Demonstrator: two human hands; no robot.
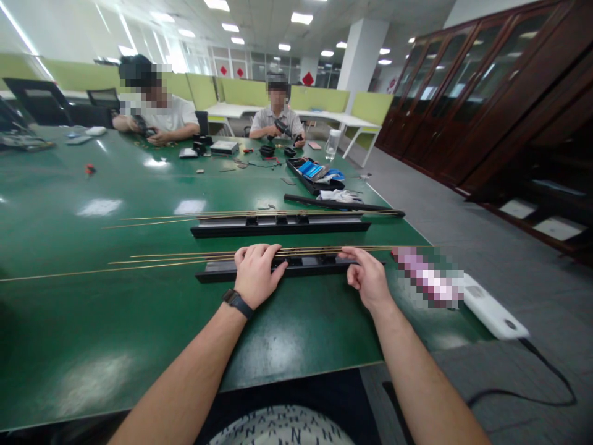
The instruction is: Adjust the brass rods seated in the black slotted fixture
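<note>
A black channel-shaped rail (217, 276) lies lengthwise in front of me on the green table. Several long thin brass-coloured rods (171, 255) run along its top and stick out past its left end. My left hand (257, 272) is wrapped over the rail's middle, fingers on the far side and thumb on the near side. Near the rail's right end, my right hand (368, 278) reaches its forefinger to the rods, while its thumb stays apart from that fingertip. Just beyond lies a second black rail (278, 230), also with thin rods along it.
On the right, a white device (493, 309) with a black cable lies at the table edge beside a blurred pink item (424, 278). Farther back are a black tube (343, 205), white gloves (340, 196) and a black tray (301, 176). Two people sit across the table (139, 358).
</note>
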